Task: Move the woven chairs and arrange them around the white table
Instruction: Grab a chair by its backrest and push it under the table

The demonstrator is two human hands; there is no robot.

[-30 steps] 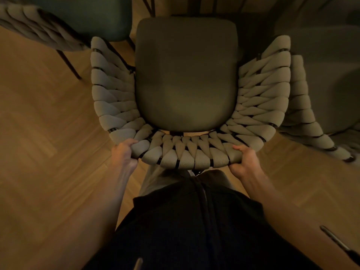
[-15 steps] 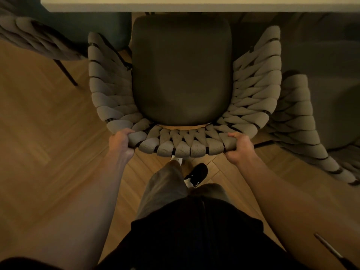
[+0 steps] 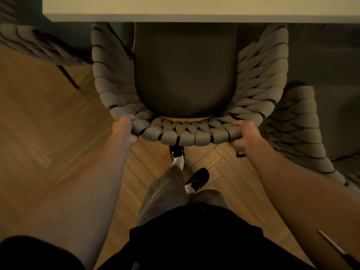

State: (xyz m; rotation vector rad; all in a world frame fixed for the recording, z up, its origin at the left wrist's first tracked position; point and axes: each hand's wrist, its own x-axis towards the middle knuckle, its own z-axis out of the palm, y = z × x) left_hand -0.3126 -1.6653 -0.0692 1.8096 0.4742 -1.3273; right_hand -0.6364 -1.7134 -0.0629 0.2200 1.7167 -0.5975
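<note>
A grey woven chair [image 3: 185, 136] with a dark seat cushion [image 3: 185, 71] stands in front of me, its front tucked under the edge of the white table [image 3: 194, 10]. My left hand [image 3: 124, 130] grips the left end of the woven backrest rim. My right hand [image 3: 243, 134] grips the right end of the same rim. Both arms are stretched forward. My legs and dark shoes show below the backrest.
A second woven chair [image 3: 298, 129] stands close on the right, beside a dark grey seat. Part of a third woven chair [image 3: 37, 43] with a thin black leg is at the upper left. Herringbone wood floor [image 3: 48, 143] spreads left and below.
The chair has slid forward with both hands on its backrest, and its seat now reaches under the table edge. More of the white table has come into view.
</note>
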